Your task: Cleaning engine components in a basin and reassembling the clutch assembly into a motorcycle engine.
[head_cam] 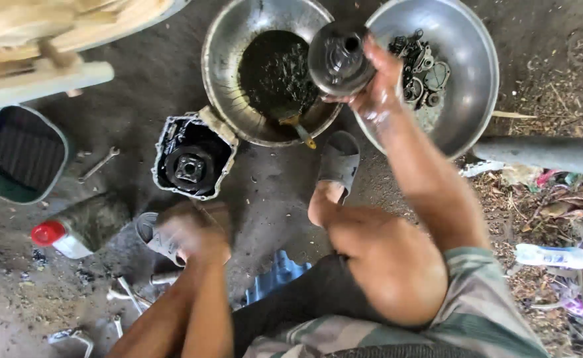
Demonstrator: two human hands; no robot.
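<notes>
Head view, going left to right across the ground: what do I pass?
Dark green rectangular tub → red-capped plastic bottle lying down → open grey metal engine casing → steel bowl of dark oily liquid → round dark metal part in the right hand → steel bowl of small parts → clear plastic bottle.

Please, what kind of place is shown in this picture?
Probably an informal outdoor repair spot on bare ground. The right hand holds a round greasy metal part over a metal basin of dark liquid; an open engine casing and a wrench lie nearby.
</notes>
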